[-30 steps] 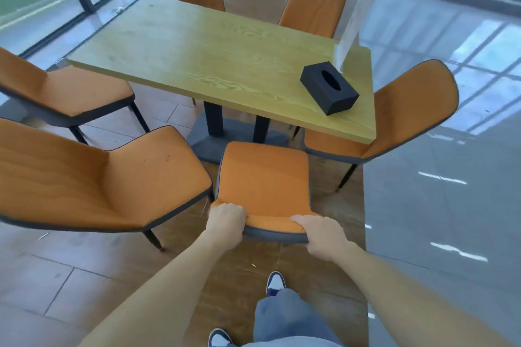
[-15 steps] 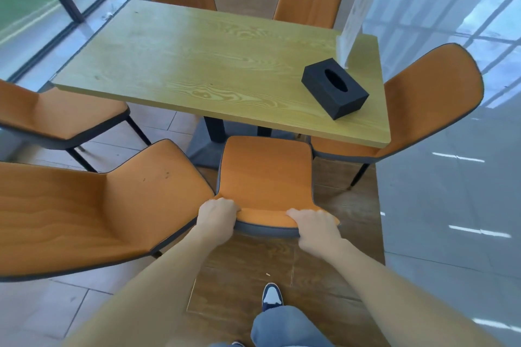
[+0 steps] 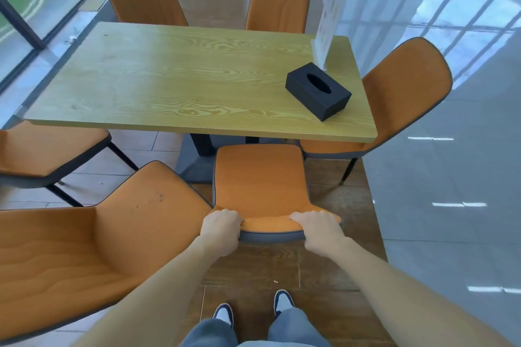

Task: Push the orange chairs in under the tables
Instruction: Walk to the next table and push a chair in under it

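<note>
**A:** What does the step look like here?

**B:** A person stands behind an orange upholstered chair with a grey back shell (image 3: 260, 186), left hand (image 3: 221, 229) and right hand (image 3: 321, 229) both closed over the top edge of its backrest, one near each corner. The seat sits at the near edge of the pale wood-grain counter (image 3: 194, 79), its front apparently just reaching under the top.

**A:** How should the push go?

**B:** Evenly through both hands, I'd judge, straight at the counter, so the chair does not yaw. The dark pedestal base (image 3: 197, 158) lies ahead and left of the seat; drifting that way risks the legs catching it. The larger orange chair at the left (image 3: 93, 239) stands just beside the gripped one, nearly touching its corner, so there is little room to swing.

**A:** Which way does the chair point?

**B:** Its seat faces away from the person, towards the counter; its front-to-back line runs roughly square to the counter's long near edge. A black rectangular tissue box (image 3: 318, 90) sits on the counter's right end, well clear.
</note>
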